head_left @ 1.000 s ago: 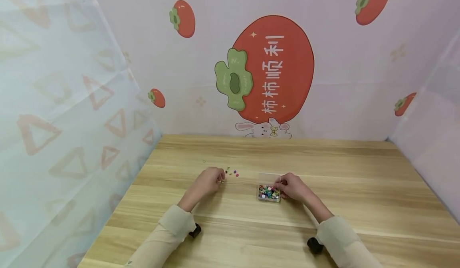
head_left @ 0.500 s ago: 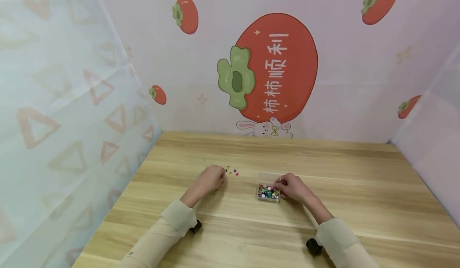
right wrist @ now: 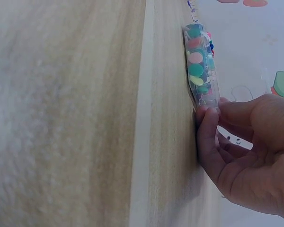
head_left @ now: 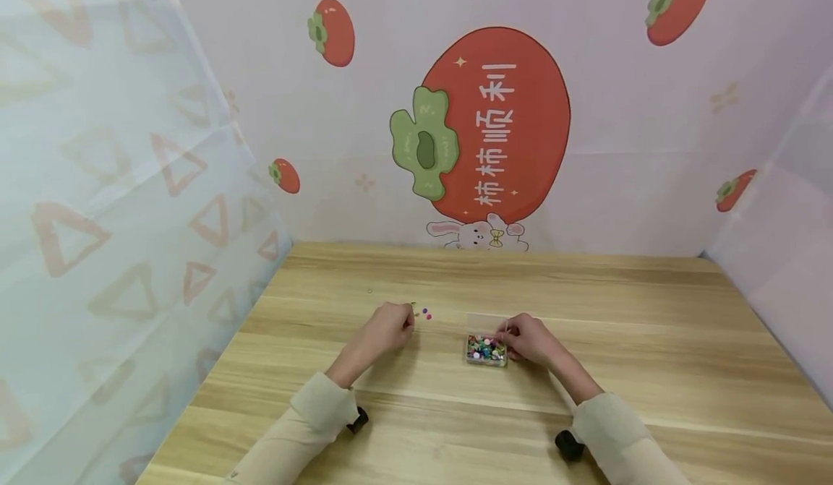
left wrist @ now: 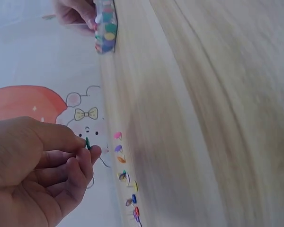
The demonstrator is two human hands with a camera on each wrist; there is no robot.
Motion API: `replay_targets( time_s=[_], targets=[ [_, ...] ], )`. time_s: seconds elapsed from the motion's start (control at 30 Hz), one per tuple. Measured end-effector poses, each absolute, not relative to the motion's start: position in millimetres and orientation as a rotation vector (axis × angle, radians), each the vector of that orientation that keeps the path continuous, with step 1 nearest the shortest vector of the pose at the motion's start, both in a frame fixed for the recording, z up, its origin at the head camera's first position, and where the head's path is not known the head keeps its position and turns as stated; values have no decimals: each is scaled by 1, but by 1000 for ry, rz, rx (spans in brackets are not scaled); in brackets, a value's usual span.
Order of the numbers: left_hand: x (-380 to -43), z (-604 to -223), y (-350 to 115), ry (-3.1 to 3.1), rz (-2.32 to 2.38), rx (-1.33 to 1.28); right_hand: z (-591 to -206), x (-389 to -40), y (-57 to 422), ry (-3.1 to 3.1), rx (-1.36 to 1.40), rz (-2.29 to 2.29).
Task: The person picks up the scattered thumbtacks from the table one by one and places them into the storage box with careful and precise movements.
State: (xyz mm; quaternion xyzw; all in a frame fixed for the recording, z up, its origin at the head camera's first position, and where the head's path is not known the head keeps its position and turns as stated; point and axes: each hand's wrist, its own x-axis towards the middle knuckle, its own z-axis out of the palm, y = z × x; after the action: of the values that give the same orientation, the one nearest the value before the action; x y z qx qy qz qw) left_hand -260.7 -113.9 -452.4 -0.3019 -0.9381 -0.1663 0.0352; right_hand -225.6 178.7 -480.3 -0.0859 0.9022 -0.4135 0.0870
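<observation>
My left hand (head_left: 390, 326) pinches a green thumbtack (left wrist: 88, 143) between thumb and forefinger, seen edge-on in the left wrist view. Several loose thumbtacks, among them a pink one (left wrist: 118, 135) and a purple one (left wrist: 118, 148), lie on the table beside that hand. My right hand (head_left: 530, 337) grips the right end of a small clear plastic box (right wrist: 209, 97), thumb on one side and fingers on the other. Inside the box is a heap of multicoloured thumbtacks (head_left: 484, 346). Its transparent lid (head_left: 483, 320) stands raised at the back.
Both hands work over a wood-grain table (head_left: 455, 427). A tiny ring-like piece (head_left: 369, 291) lies farther back on the left. Behind the table rises a wall sheet (head_left: 618, 203) printed with persimmons, with more sheeting on both sides.
My left hand has shifted slightly right and covers some of the loose thumbtacks seen earlier. The right hand keeps its grip on the box, which stays in place.
</observation>
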Motion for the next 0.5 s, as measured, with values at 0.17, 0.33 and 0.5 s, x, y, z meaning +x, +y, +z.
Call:
replay_targets(
  time_s=[0.17, 0.33, 0.5],
  targets=[
    [-254, -452, -104, -2848, -529, -972, -481, -226, 178, 2695, -262, -1223],
    [-249, -450, -92, -2851, -513, -1037, -482, -227, 179, 2698, -275, -1220],
    [-242, -446, -79, -2918, -530, -1016, -481, -225, 180, 2690, -293, -1239]
  ],
)
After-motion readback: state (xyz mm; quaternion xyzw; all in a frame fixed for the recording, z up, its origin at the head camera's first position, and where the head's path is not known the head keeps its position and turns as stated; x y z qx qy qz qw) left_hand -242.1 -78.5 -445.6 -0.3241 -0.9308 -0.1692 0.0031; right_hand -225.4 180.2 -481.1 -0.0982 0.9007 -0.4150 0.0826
